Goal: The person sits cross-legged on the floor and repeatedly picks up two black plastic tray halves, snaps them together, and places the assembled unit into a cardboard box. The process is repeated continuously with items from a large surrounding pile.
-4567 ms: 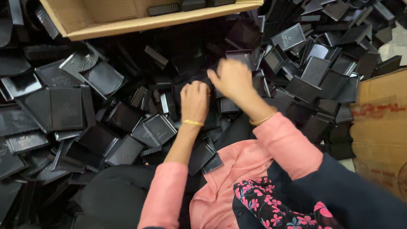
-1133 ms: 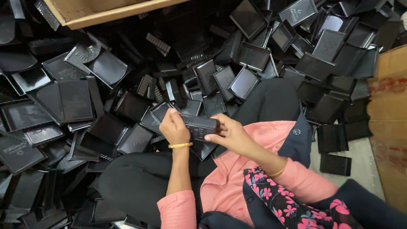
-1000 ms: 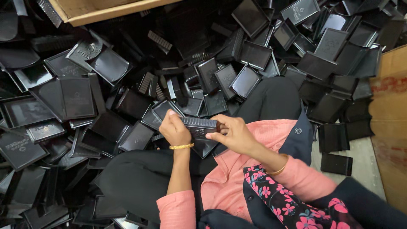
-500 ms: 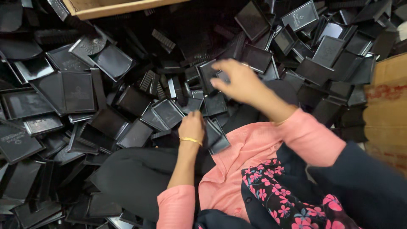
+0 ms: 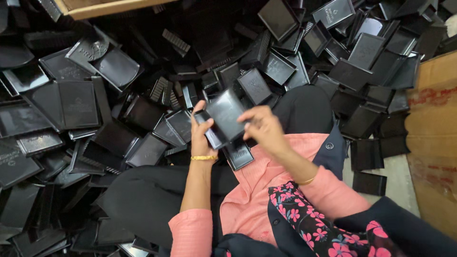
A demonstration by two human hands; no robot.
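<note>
I am sitting amid a heap of black plastic trays (image 5: 78, 102) that is covering the floor on every side, and I am holding one black rectangular tray (image 5: 225, 113) up in front of my lap. My left hand (image 5: 202, 134) is gripping a second dark piece (image 5: 212, 135) from below, fingers (image 5: 196, 112) curled up around its left edge, wrist with a gold bangle (image 5: 204, 157) bent upward. My right hand (image 5: 263, 127) is coming in from the right, fingers (image 5: 247, 114) pinching the tray's right edge, forearm angling down across my pink sleeve. The tray is tilting, its flat face toward me, overlapping the piece beneath. By my reading, I am in the middle of fitting or stacking the two pieces together; the next move seems to call for squaring their edges before pressing them flush. A cardboard box (image 5: 107, 6) is sitting beyond the heap, another carton (image 5: 435, 138) at my right.
</note>
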